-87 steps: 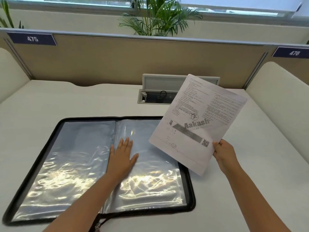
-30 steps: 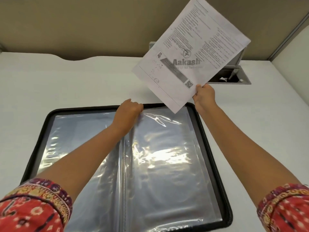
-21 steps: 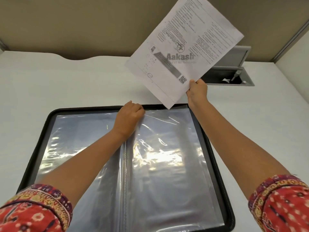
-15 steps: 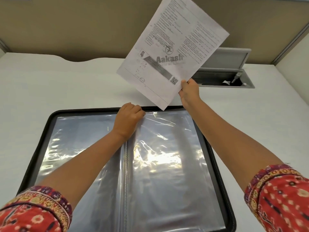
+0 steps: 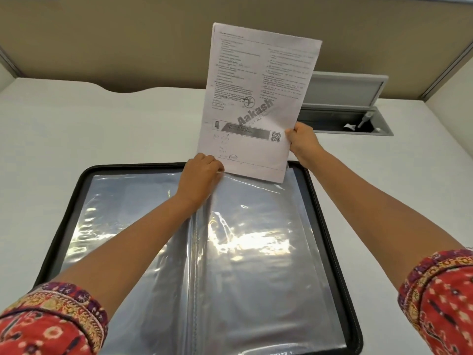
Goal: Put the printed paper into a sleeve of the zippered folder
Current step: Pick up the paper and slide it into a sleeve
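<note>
Lying open and flat on the white desk (image 5: 76,129), the zippered folder (image 5: 84,180) is showing its clear plastic pages, black zip border all round. Starting at the left: the left-hand page (image 5: 122,226) is lying undisturbed, glare rippling across it. Next, near the spine at the far edge, the left hand (image 5: 202,172) is curling its fingers over the top lip of the right-hand sleeve (image 5: 256,239), apparently pinching the film to hold the mouth open, though I cannot tell from here how far the layers are actually parted.

Further right, the printed paper (image 5: 258,98) is standing nearly upright above that far edge, its bottom edge hovering right at the sleeve's opening and tilting down slightly toward its right corner. It is not yet inside, as far as I can judge. The right hand (image 5: 302,143) is gripping the sheet's right margin low down, thumb on the printed face.

To do this well, I would say the lower right corner should be entering first, just under the lifted film, then the sheet should be levelling out so both corners are sliding in together. The left hand ought to be keeping the lip raised and taut; slack plastic is likely to catch the paper and buckle it. A hold this low is helping stiffness, which matters since the sheet is thin.

Beyond the right hand, a cable hatch (image 5: 345,108) is standing open in the desk.
</note>
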Motion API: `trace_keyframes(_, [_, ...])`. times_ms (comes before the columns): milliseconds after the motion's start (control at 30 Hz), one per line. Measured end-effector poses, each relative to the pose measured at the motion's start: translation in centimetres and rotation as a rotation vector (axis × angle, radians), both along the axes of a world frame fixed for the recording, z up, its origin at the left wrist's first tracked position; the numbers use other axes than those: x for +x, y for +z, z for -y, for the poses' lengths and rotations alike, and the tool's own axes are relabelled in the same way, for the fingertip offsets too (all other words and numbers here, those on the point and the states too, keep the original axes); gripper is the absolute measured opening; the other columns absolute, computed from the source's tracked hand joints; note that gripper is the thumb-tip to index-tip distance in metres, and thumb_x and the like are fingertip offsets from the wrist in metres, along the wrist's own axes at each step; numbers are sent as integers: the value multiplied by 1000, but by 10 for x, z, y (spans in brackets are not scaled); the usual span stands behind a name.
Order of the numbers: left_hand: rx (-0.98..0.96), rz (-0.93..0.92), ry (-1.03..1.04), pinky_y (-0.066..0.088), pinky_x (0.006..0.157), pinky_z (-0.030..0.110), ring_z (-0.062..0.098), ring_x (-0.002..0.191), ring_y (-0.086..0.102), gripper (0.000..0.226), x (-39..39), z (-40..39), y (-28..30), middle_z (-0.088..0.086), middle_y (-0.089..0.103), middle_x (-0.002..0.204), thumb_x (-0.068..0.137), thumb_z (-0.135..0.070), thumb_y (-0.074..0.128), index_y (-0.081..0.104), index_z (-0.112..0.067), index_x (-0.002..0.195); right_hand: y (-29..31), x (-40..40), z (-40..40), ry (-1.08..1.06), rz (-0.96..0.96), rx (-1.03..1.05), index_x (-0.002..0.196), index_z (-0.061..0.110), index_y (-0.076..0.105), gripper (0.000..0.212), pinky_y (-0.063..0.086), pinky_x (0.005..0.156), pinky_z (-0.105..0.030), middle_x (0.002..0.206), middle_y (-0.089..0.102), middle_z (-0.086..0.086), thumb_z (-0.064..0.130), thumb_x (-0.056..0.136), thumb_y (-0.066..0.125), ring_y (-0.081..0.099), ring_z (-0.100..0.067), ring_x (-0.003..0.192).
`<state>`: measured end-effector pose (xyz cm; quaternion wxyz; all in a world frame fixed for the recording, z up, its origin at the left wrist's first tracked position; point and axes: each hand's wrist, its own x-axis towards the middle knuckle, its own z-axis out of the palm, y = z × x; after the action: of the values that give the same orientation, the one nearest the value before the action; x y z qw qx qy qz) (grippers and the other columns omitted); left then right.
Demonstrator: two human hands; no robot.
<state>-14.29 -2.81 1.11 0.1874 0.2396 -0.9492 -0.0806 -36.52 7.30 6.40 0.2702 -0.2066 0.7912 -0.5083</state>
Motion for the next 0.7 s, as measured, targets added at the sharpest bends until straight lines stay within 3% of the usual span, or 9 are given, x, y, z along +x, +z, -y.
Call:
trace_keyframes(133, [108, -7, 109, 42, 83, 39, 31, 99, 50, 21, 2, -1, -2, 12, 64, 102, 89, -18, 55, 66, -6, 101, 1, -11, -5, 13, 11, 11, 114, -6, 54, 26, 44, 101, -50, 125, 57, -22, 2, 96, 36, 56, -34, 112])
trace_keyframes(267, [192, -12, 162, 43, 85, 39, 30, 102, 48, 18, 3, -2, 1, 13, 59, 105, 86, -16, 60, 67, -3, 95, 1, -14, -5, 37, 53, 12, 120, -5, 51, 28, 45, 101, -45, 124, 56, -17, 1, 97, 35, 53, -34, 118])
trace_keyframes(433, [323, -110, 234, 40, 90, 35, 31, 120, 41, 10, 0, -4, 3, 10, 41, 140, 83, -10, 61, 66, -1, 85, 3, -18, -3, 35, 101, -24, 121, -5, 50, 29, 46, 99, -41, 130, 54, -18, -1, 97, 35, 55, -28, 111])
trace_keyframes(600, [473, -151, 243, 46, 86, 32, 24, 101, 58, 8, -3, 2, 5, 7, 36, 144, 82, -9, 63, 66, -1, 82, 7, -18, 1, 31, 65, -14, 119, -5, 51, 28, 45, 102, -45, 127, 56, -18, -1, 96, 35, 53, -33, 118])
trace_keyframes(700, [609, -265, 282, 40, 83, 21, 11, 90, 52, 4, -3, 7, 5, 8, 43, 132, 80, -7, 67, 67, -3, 81, 8, -16, 1, 32, 33, 10, 116, -3, 54, 27, 45, 101, -46, 123, 58, -16, 0, 96, 36, 55, -32, 115])
